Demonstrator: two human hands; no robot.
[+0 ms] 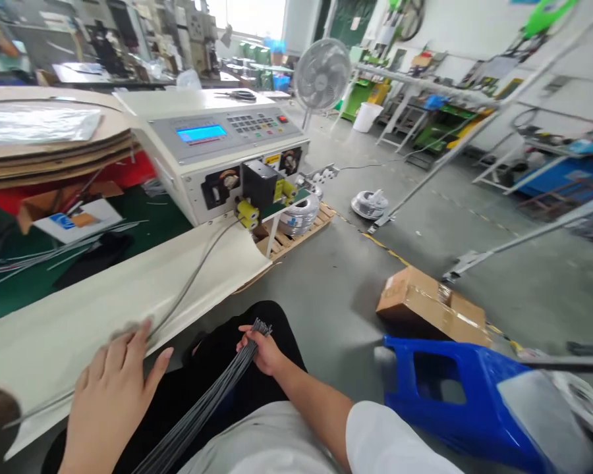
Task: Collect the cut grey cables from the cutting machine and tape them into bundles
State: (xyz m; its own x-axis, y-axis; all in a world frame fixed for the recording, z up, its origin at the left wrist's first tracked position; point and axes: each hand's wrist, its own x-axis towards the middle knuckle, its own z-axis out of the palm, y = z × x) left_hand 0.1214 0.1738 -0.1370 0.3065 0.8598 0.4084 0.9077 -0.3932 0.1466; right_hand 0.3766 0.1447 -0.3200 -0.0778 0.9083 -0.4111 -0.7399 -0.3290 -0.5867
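Note:
My right hand is closed around a bundle of thin grey cables above my lap, with the even cut ends sticking out past the thumb. My left hand, slightly blurred, rests with fingers stretched over the cream-coloured tray. Beneath its fingers runs a single grey cable, which comes out of the yellow rollers of a wire-cutting machine and trails off to the lower left. Whether the left fingertips press on that cable is hard to see.
A cardboard box and a blue plastic stool stand on the floor to my right. Coils of cable lie on a pallet below the machine. Metal frame legs and a fan are farther back. Loose cables lie on the green table.

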